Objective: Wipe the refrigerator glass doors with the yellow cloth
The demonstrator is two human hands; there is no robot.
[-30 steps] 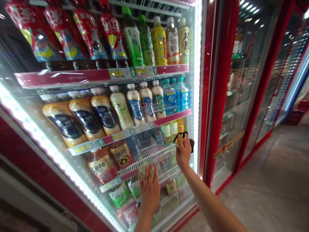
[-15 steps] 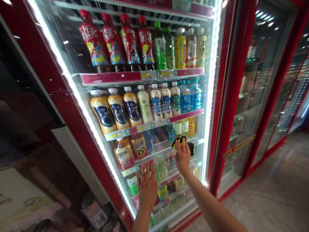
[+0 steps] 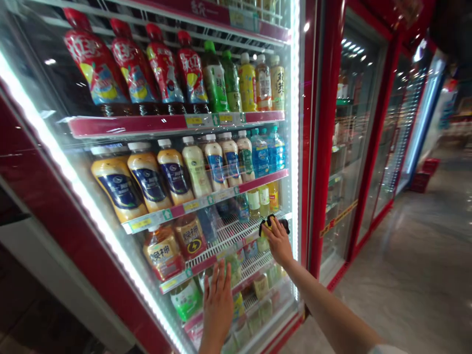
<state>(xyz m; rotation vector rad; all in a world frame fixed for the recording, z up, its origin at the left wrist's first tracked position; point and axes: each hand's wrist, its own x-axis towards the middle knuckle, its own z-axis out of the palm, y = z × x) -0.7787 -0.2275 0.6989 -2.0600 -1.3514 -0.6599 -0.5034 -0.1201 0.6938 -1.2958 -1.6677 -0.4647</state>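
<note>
My right hand (image 3: 277, 242) presses a yellow cloth with black edges (image 3: 266, 226) against what looks like the glass door of a lit drinks fridge. The cloth is near the door's right side, in front of the third shelf's wire rack (image 3: 236, 231). Lower and to the left, my left hand (image 3: 219, 297) is held flat with fingers stretched out and nothing in it. It seems to rest on the glass, before the lower shelves. Behind the glass, near its fingertips, stand a brown-labelled bottle (image 3: 189, 236) and a green-and-white bottle (image 3: 186, 298).
Red-capped bottles (image 3: 133, 64) line the top shelf, orange bottles with blue labels (image 3: 147, 172) the one beneath. A bright light strip (image 3: 73, 194) edges the fridge's left side. Further red-framed glass doors (image 3: 344, 147) run off to the right along the grey floor (image 3: 401, 246).
My view has turned right and come closer, so the fridge sits further left and looks larger. The cloth under my right hand has slid right, nearer the fridge's right edge. My left hand stays flat.
</note>
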